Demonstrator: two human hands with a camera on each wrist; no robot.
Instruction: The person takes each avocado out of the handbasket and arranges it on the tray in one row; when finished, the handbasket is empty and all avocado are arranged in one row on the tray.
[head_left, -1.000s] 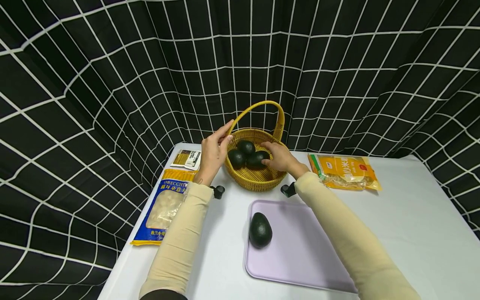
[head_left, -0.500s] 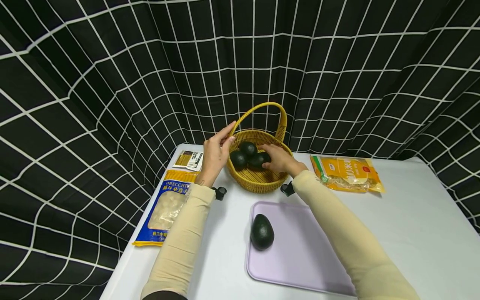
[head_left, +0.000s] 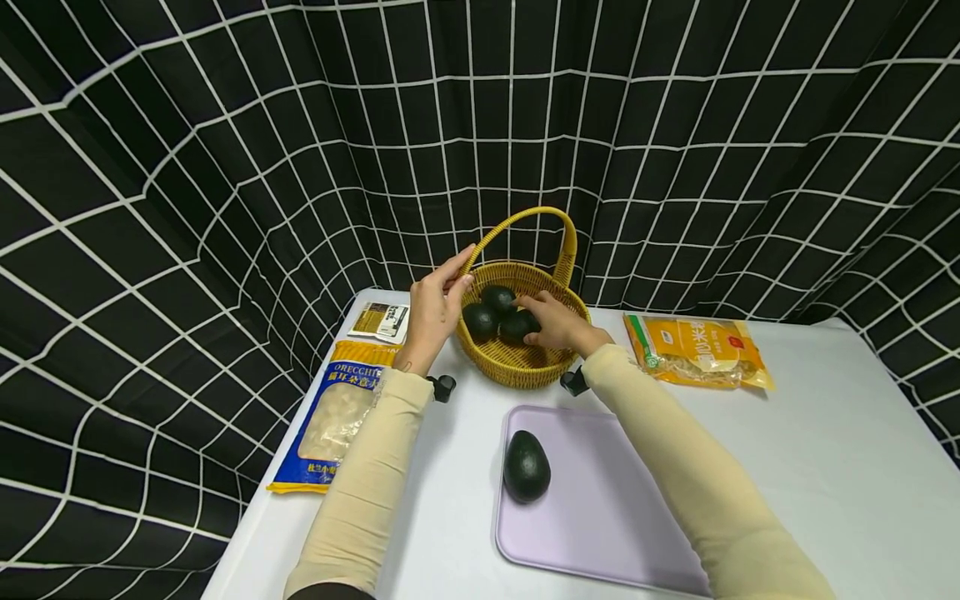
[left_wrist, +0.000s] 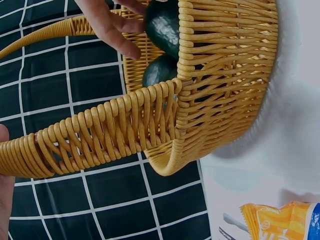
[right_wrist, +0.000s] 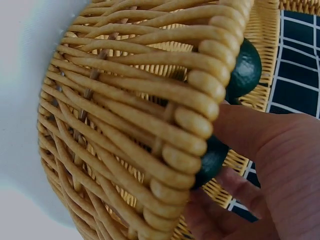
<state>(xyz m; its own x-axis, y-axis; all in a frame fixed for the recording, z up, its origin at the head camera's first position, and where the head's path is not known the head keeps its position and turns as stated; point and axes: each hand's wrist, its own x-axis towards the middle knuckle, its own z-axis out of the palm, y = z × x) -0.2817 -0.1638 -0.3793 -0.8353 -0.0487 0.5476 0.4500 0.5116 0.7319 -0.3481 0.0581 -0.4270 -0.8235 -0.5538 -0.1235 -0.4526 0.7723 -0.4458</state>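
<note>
right hand (head_left: 555,322) round avocado (head_left: 517,328); "orecchi" on bag (head_left: 328,421)

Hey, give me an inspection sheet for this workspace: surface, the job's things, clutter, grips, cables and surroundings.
Surface: white table, flat.
Job's things: yellow wicker basket standing upright with three avocados inside; lilac tray nearer the person, one avocado on its left part.
Clutter: blue-and-yellow pasta packet and small packet at left; orange packet at right.
Left grip: holds the basket's handle on its left side.
Right grip: inside the basket, thumb and fingers round the front-right avocado.
Cables: nothing seen.
Surroundings: black cloth with white grid lines.
</note>
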